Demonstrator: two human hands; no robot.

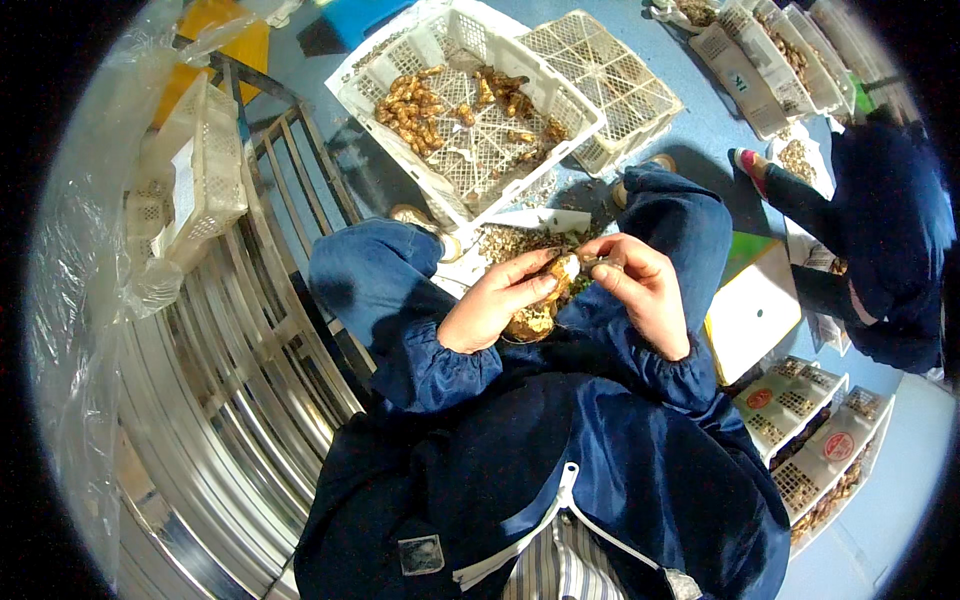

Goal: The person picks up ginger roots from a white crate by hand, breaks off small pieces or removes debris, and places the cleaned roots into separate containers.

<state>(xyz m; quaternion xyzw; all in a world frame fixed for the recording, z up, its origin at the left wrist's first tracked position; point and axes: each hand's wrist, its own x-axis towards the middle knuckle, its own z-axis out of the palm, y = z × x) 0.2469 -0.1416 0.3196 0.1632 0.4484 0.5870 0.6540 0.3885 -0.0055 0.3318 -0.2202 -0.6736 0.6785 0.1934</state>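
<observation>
My left hand is closed round a yellow-brown, knobbly root or rhizome, held upright above my lap. Its pale upper end shows between my two hands. At that end my right hand pinches a small dark thing, perhaps a blade, too small to tell. Beyond my knees stands a white perforated plastic crate, tilted in view, with similar brown rhizomes in a heap at its left and looser ones at its right. Dark crumbs and trimmings lie on a white sheet or tray below my hands.
An upturned lattice crate adjoins the big crate. Metal racking with a white crate and clear plastic film is at left. A person in dark blue is at right, near more filled crates and a white-and-yellow box.
</observation>
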